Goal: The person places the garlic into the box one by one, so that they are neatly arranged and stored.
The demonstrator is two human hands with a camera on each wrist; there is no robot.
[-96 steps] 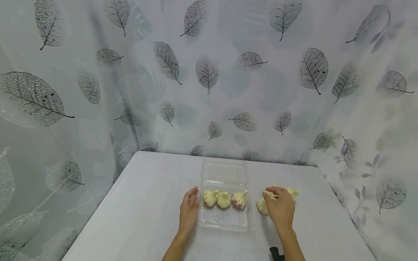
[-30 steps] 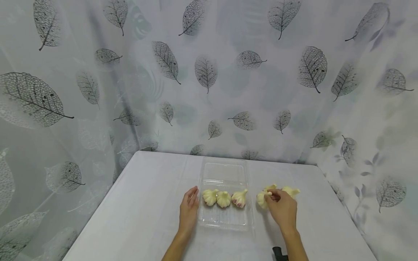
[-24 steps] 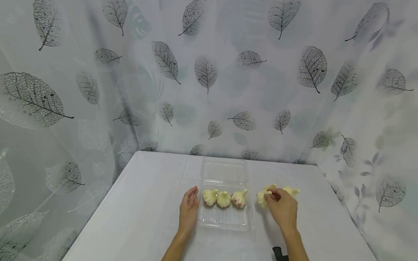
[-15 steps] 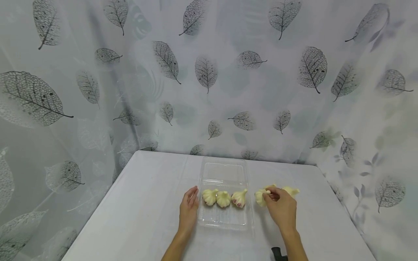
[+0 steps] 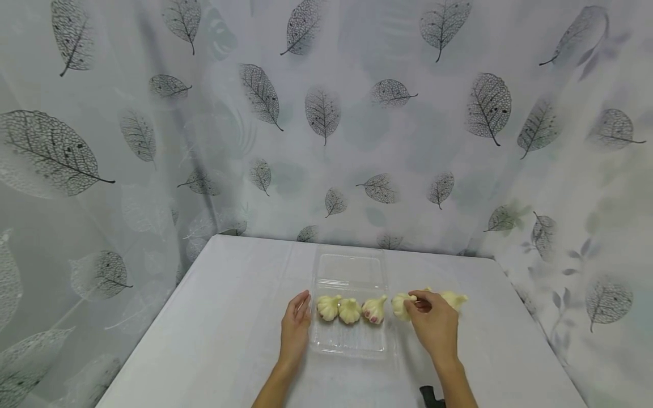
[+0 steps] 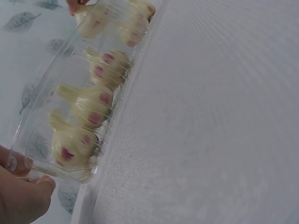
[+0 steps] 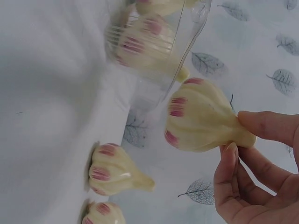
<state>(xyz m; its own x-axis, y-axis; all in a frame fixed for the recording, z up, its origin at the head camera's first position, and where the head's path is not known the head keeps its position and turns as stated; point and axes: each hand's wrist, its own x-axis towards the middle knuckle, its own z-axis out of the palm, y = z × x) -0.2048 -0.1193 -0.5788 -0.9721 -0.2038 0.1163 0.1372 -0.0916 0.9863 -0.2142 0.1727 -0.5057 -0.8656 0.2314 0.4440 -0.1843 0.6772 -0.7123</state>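
Observation:
My right hand (image 5: 436, 326) pinches a garlic bulb (image 7: 198, 119) by its stem between thumb and fingertips. The bulb is pale with purple patches and hangs just right of the clear plastic container (image 5: 349, 344). Inside that container, three garlic bulbs (image 5: 349, 311) sit in a row. My left hand (image 5: 295, 328) rests along the container's left side; in the left wrist view its thumb and a finger touch the end wall near the corner. Behind my right hand lies another garlic bulb (image 5: 454, 300), and the right wrist view shows a garlic bulb (image 7: 114, 170) below the held one.
The container's clear lid (image 5: 350, 267) lies folded back toward the far edge of the white table (image 5: 229, 317). A leaf-print curtain (image 5: 357, 136) hangs behind and at both sides. A black object (image 5: 431, 396) shows beside my right forearm.
My right hand has taken a garlic bulb by the stem from the group at the right and moved it left toward the container. The left hand and the container have stayed put.

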